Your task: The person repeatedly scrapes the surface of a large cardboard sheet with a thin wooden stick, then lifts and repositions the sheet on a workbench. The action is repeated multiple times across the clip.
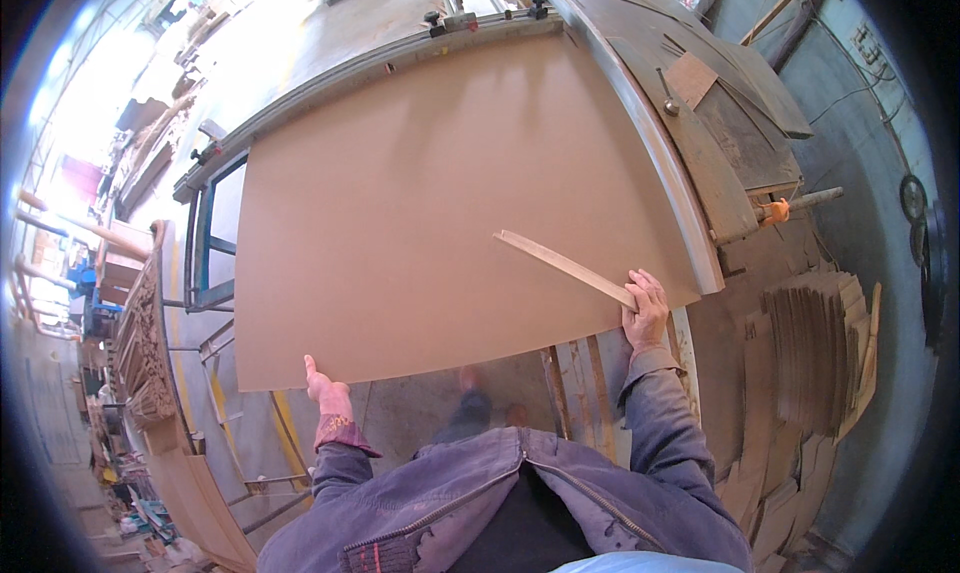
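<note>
A large brown fibreboard panel (435, 198) lies flat before me on what looks like a sliding table saw. At its near left edge, my left hand (328, 391) grips the board with the thumb on top and the fingers hidden underneath. My right hand (646, 314) is at the near right edge, holding one end of a thin wooden stick (566, 269). The stick slants across the panel towards its middle, and its far end looks notched. Whether the right hand also grips the panel, I cannot tell.
A metal crosscut fence (322, 89) with stops runs along the panel's far edge. To the right, a long metal rip fence (660, 153) borders it, with board offcuts (690, 78) beyond. Stacked board strips (814, 352) stand at right. A cart of wood scraps (146, 348) is at left.
</note>
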Available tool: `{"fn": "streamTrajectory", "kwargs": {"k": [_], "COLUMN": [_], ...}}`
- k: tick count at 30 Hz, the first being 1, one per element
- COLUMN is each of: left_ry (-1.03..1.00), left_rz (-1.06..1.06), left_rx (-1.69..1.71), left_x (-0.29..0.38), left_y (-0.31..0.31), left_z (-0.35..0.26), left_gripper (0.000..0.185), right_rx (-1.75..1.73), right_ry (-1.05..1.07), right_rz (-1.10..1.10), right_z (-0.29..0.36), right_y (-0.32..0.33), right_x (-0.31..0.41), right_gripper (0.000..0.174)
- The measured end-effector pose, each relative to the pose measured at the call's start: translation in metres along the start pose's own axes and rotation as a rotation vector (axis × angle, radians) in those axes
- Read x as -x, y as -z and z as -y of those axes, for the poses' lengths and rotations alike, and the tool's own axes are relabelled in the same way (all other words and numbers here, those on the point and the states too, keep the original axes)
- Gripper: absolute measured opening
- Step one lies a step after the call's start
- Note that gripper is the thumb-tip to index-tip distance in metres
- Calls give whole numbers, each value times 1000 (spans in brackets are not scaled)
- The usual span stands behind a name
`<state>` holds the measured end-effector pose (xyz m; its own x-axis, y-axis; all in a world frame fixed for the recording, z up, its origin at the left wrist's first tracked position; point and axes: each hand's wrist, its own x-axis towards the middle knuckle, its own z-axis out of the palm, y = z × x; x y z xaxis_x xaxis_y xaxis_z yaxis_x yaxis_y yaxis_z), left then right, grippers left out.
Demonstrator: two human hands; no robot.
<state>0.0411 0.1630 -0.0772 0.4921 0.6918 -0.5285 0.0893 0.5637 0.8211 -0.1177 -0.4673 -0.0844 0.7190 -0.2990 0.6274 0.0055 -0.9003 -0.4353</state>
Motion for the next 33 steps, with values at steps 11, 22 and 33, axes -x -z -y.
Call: {"fn": "streamTrajectory", "kwargs": {"k": [11, 22, 33], "left_ry": [-2, 25, 67], "left_rz": [6, 90, 158], "left_rx": [6, 66, 66], "left_x": [-14, -49, -82], "left_y": [-36, -72, -123], "left_z": [0, 11, 16], "left_gripper": [55, 52, 55], "right_rx": [10, 5, 26], "right_ry": [2, -54, -57], "right_rz": [18, 66, 80], "right_z": [-8, -16, -26], "right_y": [-25, -57, -95], "right_x": [-31, -70, -120], "right_gripper": [20, 25, 24]}}
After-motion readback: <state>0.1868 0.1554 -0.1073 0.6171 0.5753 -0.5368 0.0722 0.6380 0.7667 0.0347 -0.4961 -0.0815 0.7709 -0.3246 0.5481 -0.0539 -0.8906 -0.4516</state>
